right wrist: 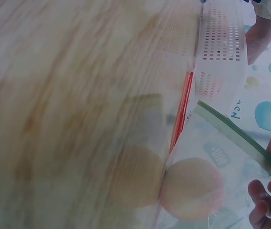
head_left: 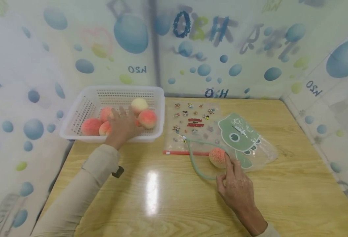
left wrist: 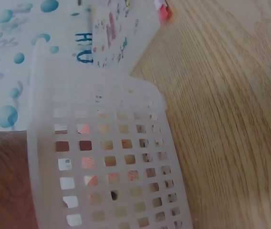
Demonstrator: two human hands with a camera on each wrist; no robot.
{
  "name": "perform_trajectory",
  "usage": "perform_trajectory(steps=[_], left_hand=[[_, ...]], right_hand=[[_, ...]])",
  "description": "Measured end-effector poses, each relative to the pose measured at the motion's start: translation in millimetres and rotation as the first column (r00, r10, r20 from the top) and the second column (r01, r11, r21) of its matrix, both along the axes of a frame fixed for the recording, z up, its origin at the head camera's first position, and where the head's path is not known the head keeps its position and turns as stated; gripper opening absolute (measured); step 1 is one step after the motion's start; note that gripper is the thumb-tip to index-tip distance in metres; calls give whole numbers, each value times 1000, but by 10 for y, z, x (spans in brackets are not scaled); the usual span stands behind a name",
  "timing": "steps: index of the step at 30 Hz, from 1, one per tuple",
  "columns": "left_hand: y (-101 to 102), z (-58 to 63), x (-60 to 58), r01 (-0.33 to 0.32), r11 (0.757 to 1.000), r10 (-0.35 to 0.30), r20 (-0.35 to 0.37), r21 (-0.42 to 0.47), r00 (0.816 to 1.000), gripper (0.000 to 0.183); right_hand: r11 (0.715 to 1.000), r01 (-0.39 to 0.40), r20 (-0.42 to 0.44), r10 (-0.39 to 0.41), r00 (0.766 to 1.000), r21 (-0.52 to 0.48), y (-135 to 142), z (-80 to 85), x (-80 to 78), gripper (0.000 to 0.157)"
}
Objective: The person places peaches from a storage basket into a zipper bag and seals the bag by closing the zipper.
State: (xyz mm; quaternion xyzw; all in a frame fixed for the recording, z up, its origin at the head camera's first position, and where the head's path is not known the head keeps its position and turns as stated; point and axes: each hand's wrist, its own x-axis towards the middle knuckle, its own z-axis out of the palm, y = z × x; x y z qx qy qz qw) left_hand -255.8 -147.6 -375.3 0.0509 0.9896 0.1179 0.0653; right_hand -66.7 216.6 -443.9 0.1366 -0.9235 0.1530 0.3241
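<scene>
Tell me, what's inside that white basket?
The white basket holds several peach-like fruits, mostly pinkish red, one paler. The person's left hand is over them, hiding part of the inside, so their exact number can't be told.

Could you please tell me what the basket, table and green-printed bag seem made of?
Basket: probably plastic, smooth, with moulded-looking square holes.
Table: wood or wood-look laminate, glossy; grain and glare show.
Green-printed bag: likely shiny, see-through plastic film.
</scene>
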Motion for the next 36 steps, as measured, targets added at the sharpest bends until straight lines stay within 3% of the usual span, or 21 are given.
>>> perform_trajectory(steps=[8,13,21,30,36], left_hand=[[-23,-12,-38,3,998,-5,23,55,1000,94],[-15,-26,-65,16,1000,-18,71,20,997,93],[-17,-49,-103,31,999,-29,118,-10,993,73],[-48,-46,-117,67,996,-64,46,-54,997,39],[-88,-75,-125,75,993,-76,-1,-92,997,45]], right_hand=[[1000,5,25,-5,1000,0,8,16,24,65],[1000,1,30,-1,1000,-2,10,12,33,64],[1000,0,28,0,1000,-3,9,8,31,65],[1000,0,21,0,1000,-12,-2,-15,22,65],[1000,1,25,0,1000,-11,-3,-13,16,65]])
